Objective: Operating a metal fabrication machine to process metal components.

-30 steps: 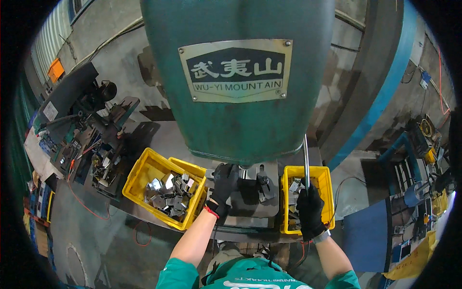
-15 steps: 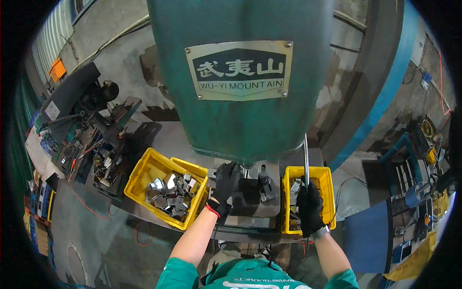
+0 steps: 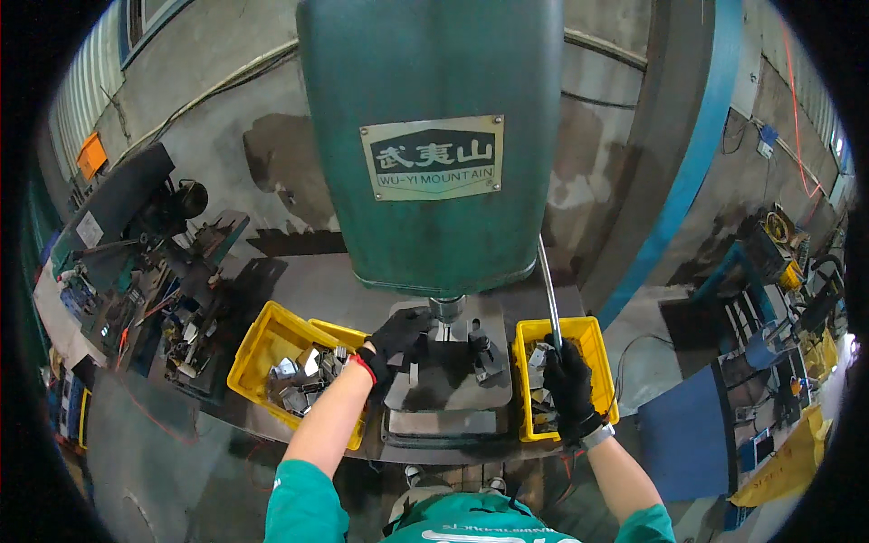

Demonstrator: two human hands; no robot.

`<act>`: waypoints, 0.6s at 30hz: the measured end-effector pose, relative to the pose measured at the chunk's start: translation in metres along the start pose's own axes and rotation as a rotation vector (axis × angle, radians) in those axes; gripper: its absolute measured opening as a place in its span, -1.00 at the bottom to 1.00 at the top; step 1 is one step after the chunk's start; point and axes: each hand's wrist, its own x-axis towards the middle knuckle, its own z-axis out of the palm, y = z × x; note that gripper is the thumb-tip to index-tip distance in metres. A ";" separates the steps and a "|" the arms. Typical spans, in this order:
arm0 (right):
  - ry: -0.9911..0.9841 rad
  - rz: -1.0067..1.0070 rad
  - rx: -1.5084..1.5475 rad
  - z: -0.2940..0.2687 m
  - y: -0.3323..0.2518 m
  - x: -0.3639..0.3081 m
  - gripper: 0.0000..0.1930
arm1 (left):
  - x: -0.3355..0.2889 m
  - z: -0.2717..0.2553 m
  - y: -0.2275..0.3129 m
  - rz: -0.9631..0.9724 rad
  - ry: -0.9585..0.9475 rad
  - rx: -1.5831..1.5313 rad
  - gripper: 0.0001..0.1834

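A green drill press (image 3: 434, 235) stands in front of me, its chuck (image 3: 446, 309) above a metal work table (image 3: 457, 395). My left hand (image 3: 398, 335), in a black glove, is just left of the chuck, fingers bent together over the table; whatever they hold is hidden. My right hand (image 3: 568, 385), also gloved, is closed round the steel feed lever (image 3: 549, 288), above the right yellow bin (image 3: 593, 339). Small bent metal parts (image 3: 303, 376) fill part of the left yellow bin (image 3: 253, 348). A dark clamp (image 3: 484, 351) sits on the table's right side.
Another yellow bin (image 3: 337, 331) sits behind the left one. A second dark machine (image 3: 172, 244) stands further left. A blue-edged column (image 3: 670, 181) rises at the back right. Beyond the right bin are a blue panel (image 3: 681, 434) and a cluttered bench (image 3: 769, 398).
My view has shifted, and more of the chuck shows. My left hand has moved a little left, away from below the spindle. My right hand stays on the lever.
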 end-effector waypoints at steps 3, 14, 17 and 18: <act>0.013 0.022 0.060 -0.002 0.000 -0.002 -0.80 | -0.001 -0.010 0.032 -0.067 -0.119 0.111 -0.58; -0.007 0.079 0.038 -0.002 -0.023 -0.010 -0.80 | 0.048 -0.021 -0.024 0.221 -0.292 0.539 -0.63; -0.023 0.074 0.028 -0.001 -0.027 -0.011 -0.82 | 0.056 -0.023 -0.041 0.264 -0.278 0.451 -0.64; -0.022 0.081 0.028 -0.001 -0.030 -0.012 -0.82 | 0.056 -0.022 -0.039 0.225 -0.287 0.414 -0.64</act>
